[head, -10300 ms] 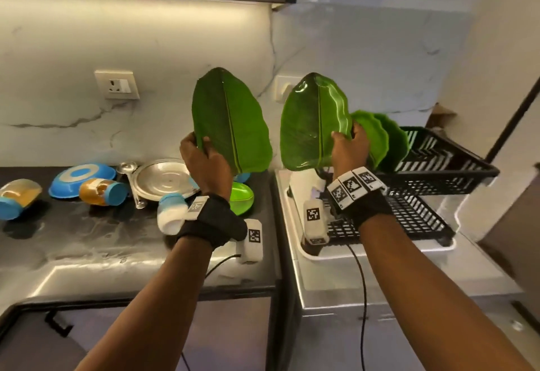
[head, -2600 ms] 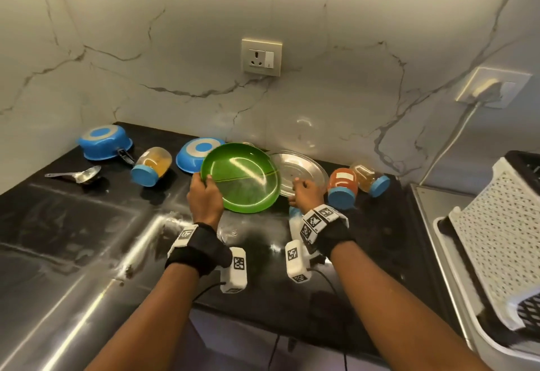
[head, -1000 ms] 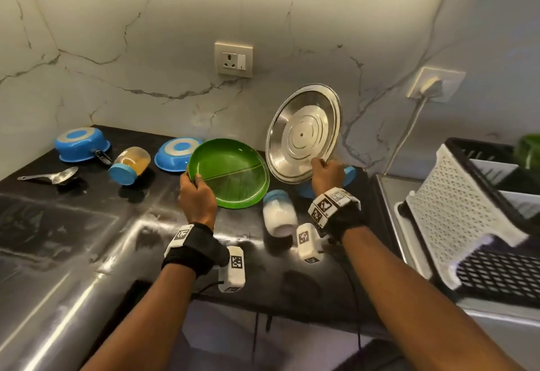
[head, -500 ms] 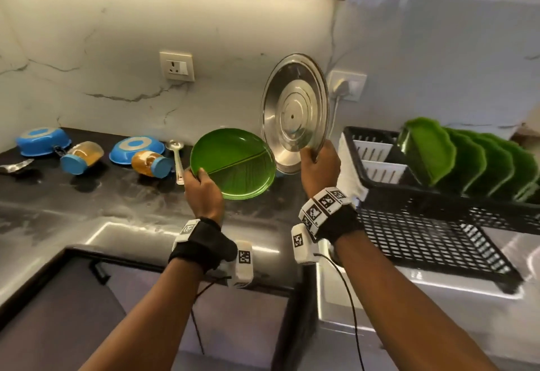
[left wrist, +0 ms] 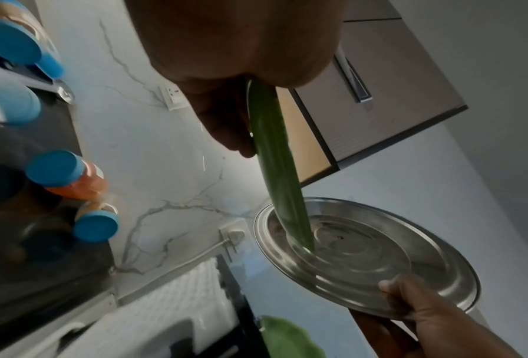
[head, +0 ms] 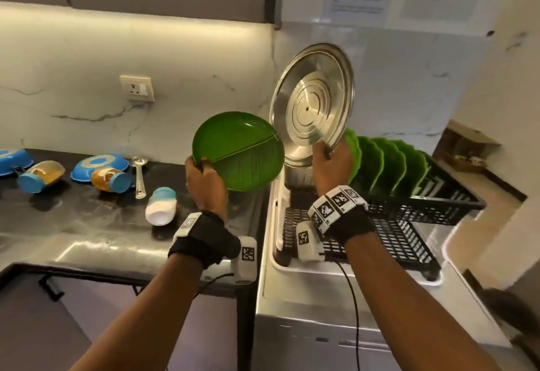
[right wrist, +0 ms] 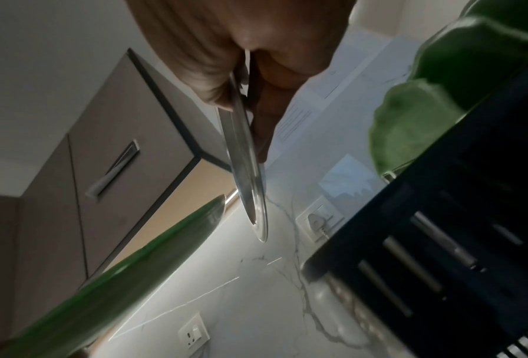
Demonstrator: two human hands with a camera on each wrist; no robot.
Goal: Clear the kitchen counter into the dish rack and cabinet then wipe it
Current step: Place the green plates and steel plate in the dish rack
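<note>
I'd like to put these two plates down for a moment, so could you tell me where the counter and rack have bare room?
Bare counter runs along the front edge, before the white jar. The dish rack's lower grid is bare towards its front right. Crowded: the counter's back strip with blue bowl, jars and spoon, and the upper rack's row of green plates.

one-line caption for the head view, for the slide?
Left hand holds a round green plate, right hand a steel plate, beside the dish rack.
</note>
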